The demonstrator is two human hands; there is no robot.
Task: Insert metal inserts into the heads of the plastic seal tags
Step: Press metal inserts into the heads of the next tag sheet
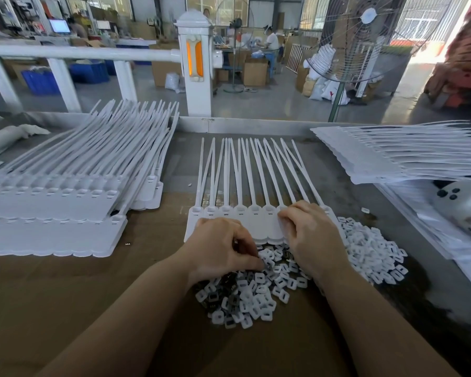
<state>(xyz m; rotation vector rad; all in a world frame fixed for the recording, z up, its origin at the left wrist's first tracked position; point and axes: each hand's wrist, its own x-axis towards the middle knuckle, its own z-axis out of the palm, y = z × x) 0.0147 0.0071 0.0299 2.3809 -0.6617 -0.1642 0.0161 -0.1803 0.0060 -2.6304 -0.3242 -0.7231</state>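
Note:
A joined strip of white plastic seal tags (245, 221) lies flat in front of me, its heads in a row and its tails pointing away. A heap of small white and dark square inserts (256, 292) spreads below and to the right of the strip. My left hand (223, 248) rests on the strip's near edge, and its curled fingers pinch an insert at the top of the heap. My right hand (310, 235) lies over the right end of the strip, fingertips curled down onto a tag head; what they hold is hidden.
Stacks of tag strips lie at the left (65, 191) and at the right (392, 156). A white glove (460, 202) lies at the far right. A metal rail (256, 125) borders the table's far edge, with a white post (196, 63) and a fan (365, 36) behind.

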